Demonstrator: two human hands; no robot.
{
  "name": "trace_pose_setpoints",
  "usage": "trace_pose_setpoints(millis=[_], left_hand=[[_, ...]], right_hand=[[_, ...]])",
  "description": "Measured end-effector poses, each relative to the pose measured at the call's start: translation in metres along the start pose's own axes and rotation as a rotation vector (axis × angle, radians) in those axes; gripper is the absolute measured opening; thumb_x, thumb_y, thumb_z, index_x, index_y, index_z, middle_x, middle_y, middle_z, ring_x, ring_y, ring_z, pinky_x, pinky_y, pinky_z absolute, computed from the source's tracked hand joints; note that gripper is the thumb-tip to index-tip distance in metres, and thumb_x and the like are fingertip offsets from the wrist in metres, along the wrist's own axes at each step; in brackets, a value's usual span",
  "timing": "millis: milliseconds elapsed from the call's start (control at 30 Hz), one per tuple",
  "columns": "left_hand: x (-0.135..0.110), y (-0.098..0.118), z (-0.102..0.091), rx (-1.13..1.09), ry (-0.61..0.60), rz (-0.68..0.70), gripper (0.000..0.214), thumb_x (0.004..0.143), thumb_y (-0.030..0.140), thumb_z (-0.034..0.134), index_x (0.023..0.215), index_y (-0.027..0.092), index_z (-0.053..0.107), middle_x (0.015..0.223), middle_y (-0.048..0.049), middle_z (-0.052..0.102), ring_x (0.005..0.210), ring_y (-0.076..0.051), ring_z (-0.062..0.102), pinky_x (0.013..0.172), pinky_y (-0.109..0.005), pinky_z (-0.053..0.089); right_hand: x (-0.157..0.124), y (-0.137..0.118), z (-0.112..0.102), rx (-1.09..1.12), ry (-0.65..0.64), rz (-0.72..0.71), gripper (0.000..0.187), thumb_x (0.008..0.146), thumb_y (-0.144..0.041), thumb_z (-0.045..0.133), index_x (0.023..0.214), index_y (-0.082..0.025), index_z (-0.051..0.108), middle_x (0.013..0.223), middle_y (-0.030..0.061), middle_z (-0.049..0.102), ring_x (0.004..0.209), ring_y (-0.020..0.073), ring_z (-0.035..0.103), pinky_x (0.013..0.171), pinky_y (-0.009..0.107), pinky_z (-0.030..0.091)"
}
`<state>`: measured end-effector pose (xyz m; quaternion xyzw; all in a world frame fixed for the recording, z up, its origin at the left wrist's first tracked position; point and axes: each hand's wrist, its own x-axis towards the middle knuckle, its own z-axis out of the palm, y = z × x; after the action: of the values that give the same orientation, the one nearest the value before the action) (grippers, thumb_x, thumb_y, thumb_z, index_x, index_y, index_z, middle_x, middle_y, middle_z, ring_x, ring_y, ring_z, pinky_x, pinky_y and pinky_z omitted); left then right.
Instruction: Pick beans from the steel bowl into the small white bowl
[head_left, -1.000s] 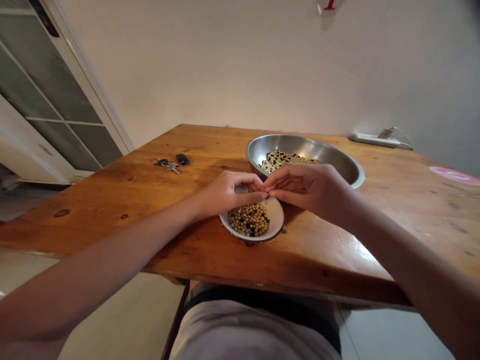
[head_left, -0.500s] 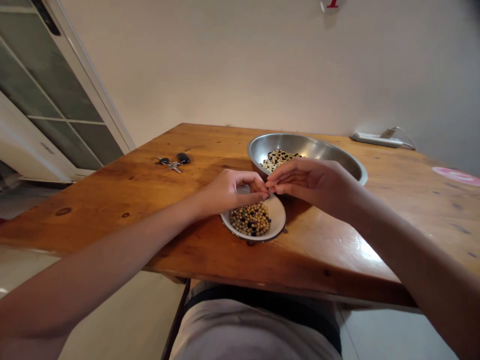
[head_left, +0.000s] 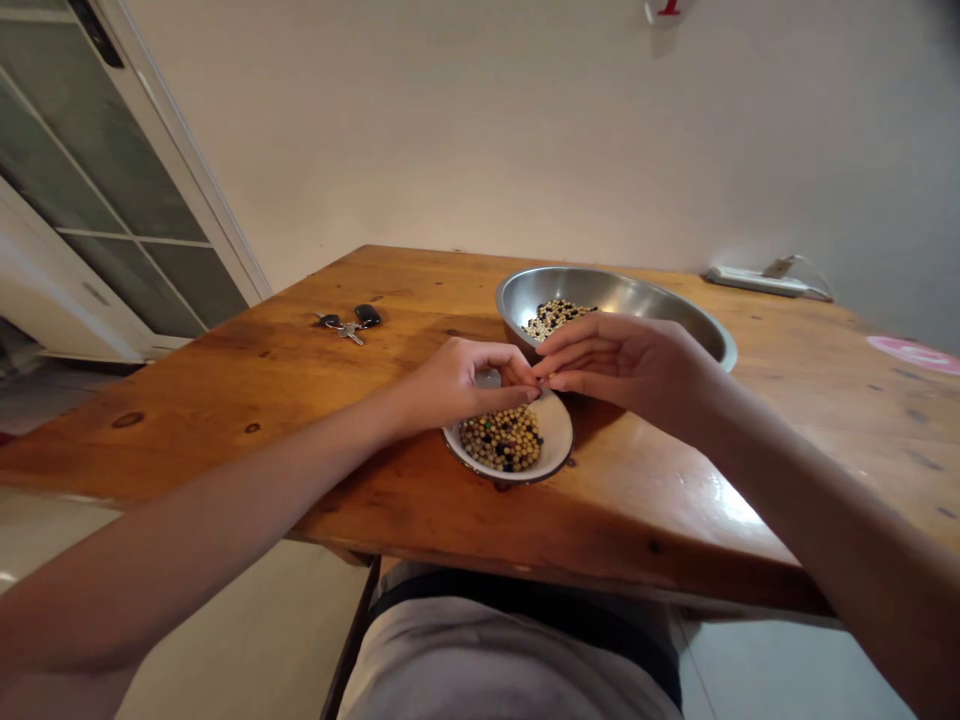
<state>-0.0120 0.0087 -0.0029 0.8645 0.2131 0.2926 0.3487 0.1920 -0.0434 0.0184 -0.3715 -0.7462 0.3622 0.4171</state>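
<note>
My left hand (head_left: 480, 378) is above the far rim of a white dish (head_left: 556, 432), its thumb and fingers pinched around something too small to make out. Fingertip to fingertip with it, my right hand (head_left: 615, 358) is pinched too, and what it holds is hidden. In the dish lies a heap of yellow and black beads or beans (head_left: 501, 440), with a speck of green among them. Behind my right hand stands a wide steel basin (head_left: 660, 305). It contains more pale and black pieces (head_left: 556, 318), partly covered by my fingers.
A bunch of keys with a black fob (head_left: 366, 316) lies on the wooden table (head_left: 420, 290) to the left. At the back right is a white power strip (head_left: 757, 281) with a plug and cable. A pink round sticker (head_left: 915, 354) is at the right.
Both hands stay fingertip to fingertip over the dish. The whole view has shifted very slightly; no object has visibly moved.
</note>
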Motion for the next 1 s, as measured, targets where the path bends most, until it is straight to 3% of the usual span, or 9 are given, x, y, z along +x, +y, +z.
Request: trace_pose_setpoints(millis=[133, 600, 1000], left_hand=[[-0.0004, 0.0002, 0.0, 0.015, -0.003, -0.003, 0.023, 0.079, 0.039, 0.064, 0.084, 0.016, 0.067, 0.083, -0.0006, 0.07, 0.078, -0.012, 0.062, 0.073, -0.023, 0.044], [-0.0007, 0.0019, -0.0011, 0.027, -0.006, 0.003, 0.026, 0.079, 0.041, 0.063, 0.083, 0.016, 0.066, 0.085, -0.0023, 0.069, 0.081, -0.014, 0.062, 0.075, -0.025, 0.045], [-0.0001, 0.0012, -0.0013, 0.025, 0.008, 0.036, 0.023, 0.08, 0.038, 0.064, 0.081, 0.015, 0.065, 0.082, -0.0001, 0.069, 0.078, -0.011, 0.061, 0.074, -0.023, 0.044]], right_hand=[[-0.0013, -0.005, 0.002, 0.013, 0.013, 0.022, 0.019, 0.074, -0.024, 0.073, 0.091, -0.022, 0.067, 0.086, -0.0013, 0.074, 0.083, 0.0123, 0.071, 0.084, 0.025, 0.056], [-0.0014, -0.0073, 0.0058, -0.033, 0.064, 0.03, 0.024, 0.071, -0.03, 0.075, 0.091, -0.02, 0.068, 0.085, 0.0027, 0.073, 0.081, 0.0176, 0.071, 0.083, 0.035, 0.057], [-0.0011, -0.0028, 0.0057, -0.041, 0.041, 0.008, 0.022, 0.072, -0.03, 0.074, 0.091, -0.02, 0.067, 0.085, 0.0017, 0.072, 0.081, 0.0158, 0.07, 0.084, 0.034, 0.056]])
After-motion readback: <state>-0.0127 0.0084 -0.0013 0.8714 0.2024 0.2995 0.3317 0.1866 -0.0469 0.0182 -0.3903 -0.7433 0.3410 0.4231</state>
